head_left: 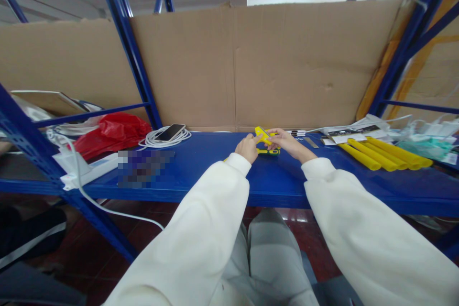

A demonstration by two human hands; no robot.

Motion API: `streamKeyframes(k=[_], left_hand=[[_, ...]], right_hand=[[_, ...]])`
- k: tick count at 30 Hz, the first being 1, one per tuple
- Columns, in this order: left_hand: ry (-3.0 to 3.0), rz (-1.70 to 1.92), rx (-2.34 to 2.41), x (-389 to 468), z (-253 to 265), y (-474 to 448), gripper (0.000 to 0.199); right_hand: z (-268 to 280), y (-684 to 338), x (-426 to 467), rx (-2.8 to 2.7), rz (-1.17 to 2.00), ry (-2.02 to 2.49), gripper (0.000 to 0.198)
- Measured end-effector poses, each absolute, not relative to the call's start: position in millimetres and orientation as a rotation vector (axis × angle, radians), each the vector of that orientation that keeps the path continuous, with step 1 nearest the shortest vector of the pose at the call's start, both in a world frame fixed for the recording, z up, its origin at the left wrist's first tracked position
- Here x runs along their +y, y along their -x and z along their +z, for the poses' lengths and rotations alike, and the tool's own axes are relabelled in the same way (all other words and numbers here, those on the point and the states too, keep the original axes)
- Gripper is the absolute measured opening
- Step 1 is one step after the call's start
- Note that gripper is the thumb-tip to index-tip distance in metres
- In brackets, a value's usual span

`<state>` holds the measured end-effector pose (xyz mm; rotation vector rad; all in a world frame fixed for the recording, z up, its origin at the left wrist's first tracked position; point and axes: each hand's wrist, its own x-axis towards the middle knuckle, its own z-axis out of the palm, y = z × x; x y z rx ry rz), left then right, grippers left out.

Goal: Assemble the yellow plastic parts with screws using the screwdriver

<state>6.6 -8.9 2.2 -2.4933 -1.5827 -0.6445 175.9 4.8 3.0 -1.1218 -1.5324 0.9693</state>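
Above the blue shelf top (pixel 211 165), my two hands meet on a small yellow plastic tool (pixel 263 135) with a darker strip along it; its exact kind is too small to tell. My left hand (pixel 247 148) grips it from the left, fingers curled. From the right, my right hand (pixel 282 139) pinches the same tool with fingertips. Just beneath lies a yellow and dark green object (pixel 269 151), partly hidden by my hands. A flat metal strip (pixel 311 142) rests right of my right hand, and several thin pens or sticks (pixel 297 132) lie behind it.
Several yellow tubes (pixel 380 154) lie at right beside white packaging (pixel 358 133). At left are a coiled white cable (pixel 163 141) with a phone (pixel 171 132) on it, a red plastic bag (pixel 111 135) and a power strip (pixel 98 168). A cardboard panel (pixel 279 67) closes the back.
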Motion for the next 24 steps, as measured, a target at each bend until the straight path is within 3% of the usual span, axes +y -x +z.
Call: streamKeyframes(k=[14,24], left_hand=[[2.492,-0.669,-1.604,-9.3,2.1,-6.5,0.056],[2.504,-0.455,-1.586,-11.8,2.5,-2.9,0.072]], right_hand=[[-2.7,-179.0,8.4,-1.545,0.968,1.064,0.028],[4.7,-177.3,8.4,-1.433,0.853,1.145,0.023]])
